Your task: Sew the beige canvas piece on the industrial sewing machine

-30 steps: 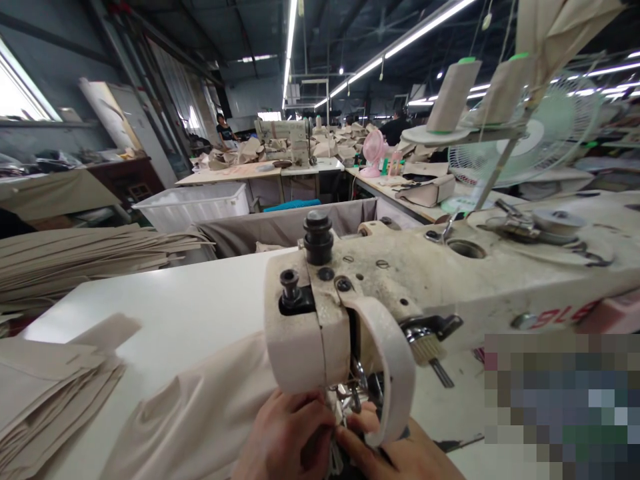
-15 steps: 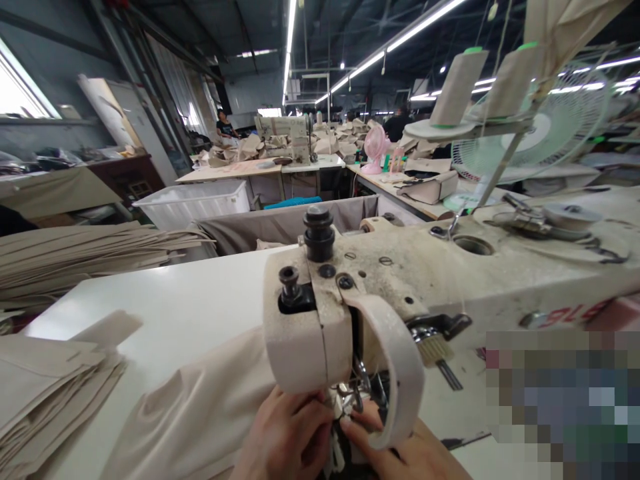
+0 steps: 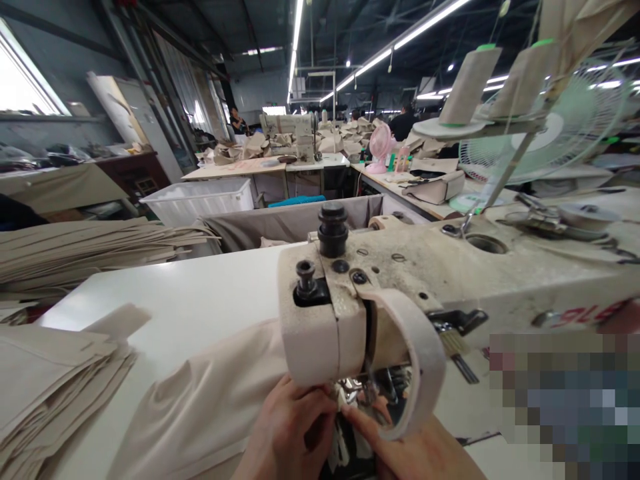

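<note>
Under the head of a cream-coloured sewing machine [image 3: 313, 340], my two hands work close together by the metal presser foot [image 3: 350, 385]. My left hand [image 3: 293, 423] is closed, its fingers curled and pinching the beige fabric [image 3: 210, 390], which spreads over the white table to the left. From the other side, my right hand [image 3: 400, 447] reaches in, thumb and fingertips at a pale edge of the cloth near the foot. The curved white guard [image 3: 425, 360] hides part of this hand. The needle point is hard to make out.
Stacked beige pieces [image 3: 55, 393] lie on the left of the white tabletop [image 3: 200, 293], with another pile [image 3: 90, 253] behind. Thread cones [image 3: 470, 83] stand at the right near a large fan [image 3: 555, 127]. Beyond the table is a white bin [image 3: 200, 200].
The view has turned slightly left, so the machine appears farther right. Both hands stay at the presser foot, with the right thumb still at the cloth edge.
</note>
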`<state>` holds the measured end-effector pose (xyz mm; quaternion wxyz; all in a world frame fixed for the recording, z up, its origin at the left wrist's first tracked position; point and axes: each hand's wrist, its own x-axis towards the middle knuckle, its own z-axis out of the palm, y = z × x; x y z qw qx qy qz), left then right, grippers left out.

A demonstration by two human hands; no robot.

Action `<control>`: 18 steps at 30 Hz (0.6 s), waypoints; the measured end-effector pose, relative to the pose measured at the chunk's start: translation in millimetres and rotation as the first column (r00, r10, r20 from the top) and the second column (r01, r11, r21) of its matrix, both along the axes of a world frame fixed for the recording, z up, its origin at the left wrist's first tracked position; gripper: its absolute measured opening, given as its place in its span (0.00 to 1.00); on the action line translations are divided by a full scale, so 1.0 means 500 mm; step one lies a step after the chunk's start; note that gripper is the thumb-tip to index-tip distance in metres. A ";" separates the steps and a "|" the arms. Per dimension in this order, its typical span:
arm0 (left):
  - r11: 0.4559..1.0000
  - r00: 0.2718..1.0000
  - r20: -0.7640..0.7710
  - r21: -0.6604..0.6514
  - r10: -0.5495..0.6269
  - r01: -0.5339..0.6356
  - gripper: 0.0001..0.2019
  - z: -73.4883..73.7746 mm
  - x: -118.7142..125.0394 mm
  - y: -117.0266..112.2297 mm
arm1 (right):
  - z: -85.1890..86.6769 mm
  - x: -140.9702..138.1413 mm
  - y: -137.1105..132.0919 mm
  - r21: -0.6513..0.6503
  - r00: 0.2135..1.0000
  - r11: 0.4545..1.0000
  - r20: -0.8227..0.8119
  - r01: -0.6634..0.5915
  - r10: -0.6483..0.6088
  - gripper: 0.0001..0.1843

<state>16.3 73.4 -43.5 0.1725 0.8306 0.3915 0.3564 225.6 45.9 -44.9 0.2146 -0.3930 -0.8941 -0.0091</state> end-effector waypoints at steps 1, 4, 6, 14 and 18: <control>1.000 1.000 -0.005 -0.003 0.014 -0.014 0.08 0.000 0.001 0.000 | -0.001 0.001 0.002 -0.009 1.000 1.000 0.010 -0.007 0.008 0.16; 0.999 1.000 -0.010 -0.015 0.030 -0.030 0.09 -0.002 0.002 0.001 | -0.002 0.006 0.005 -0.032 0.999 0.999 0.002 -0.040 0.040 0.16; 1.000 1.000 0.005 -0.014 0.022 -0.022 0.09 -0.005 0.003 0.002 | -0.002 0.013 0.003 -0.046 0.997 0.998 -0.074 -0.042 0.039 0.18; 0.999 0.998 -0.054 -0.031 0.027 -0.029 0.09 -0.019 -0.005 0.003 | -0.007 0.031 -0.009 -0.089 0.985 0.995 -0.165 0.042 -0.056 0.28; 0.997 0.998 -0.042 -0.055 0.050 -0.052 0.09 -0.015 -0.001 0.003 | -0.003 0.023 -0.005 -0.058 0.987 0.997 -0.150 0.055 -0.064 0.33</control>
